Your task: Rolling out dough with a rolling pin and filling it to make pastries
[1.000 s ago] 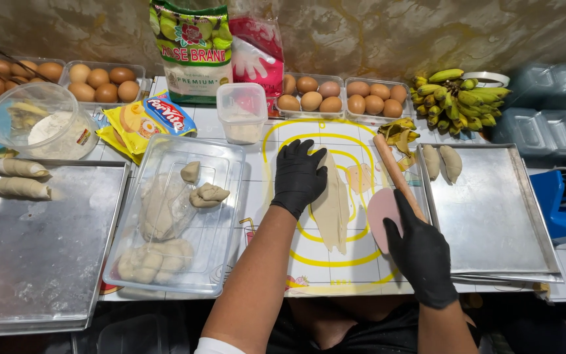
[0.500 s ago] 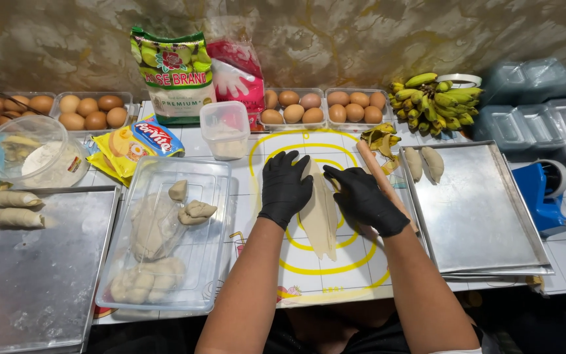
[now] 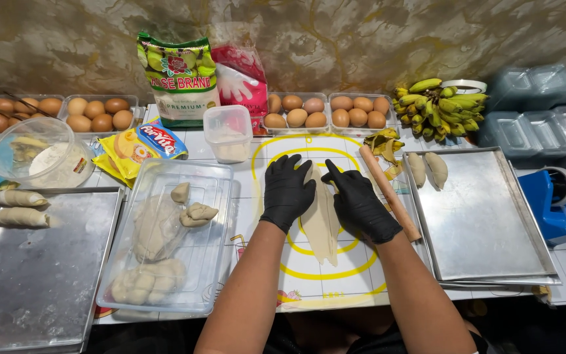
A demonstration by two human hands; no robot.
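Both my hands wear black gloves and rest on a long flat strip of pale dough (image 3: pixel 322 226) lying on a white mat with yellow rings (image 3: pixel 309 275). My left hand (image 3: pixel 287 192) presses the strip's left edge with fingers spread. My right hand (image 3: pixel 359 202) lies on its right edge, fingers curled toward the dough's far end. A wooden rolling pin (image 3: pixel 388 190) lies just to the right of my right hand.
A clear plastic tray (image 3: pixel 211 262) holding dough lumps sits on the left, beside a metal tray (image 3: pixel 40 275) with two rolled pieces. Another metal tray (image 3: pixel 486 223) on the right carries two pieces. Eggs (image 3: pixel 296 115), bananas (image 3: pixel 443 108), a flour bag (image 3: pixel 178 78), tubs and a blue tape dispenser (image 3: pixel 551 203) surround the mat.
My right hand left the mat's right side, came up to the dough and now lies on its right edge. My left hand stayed on the dough.
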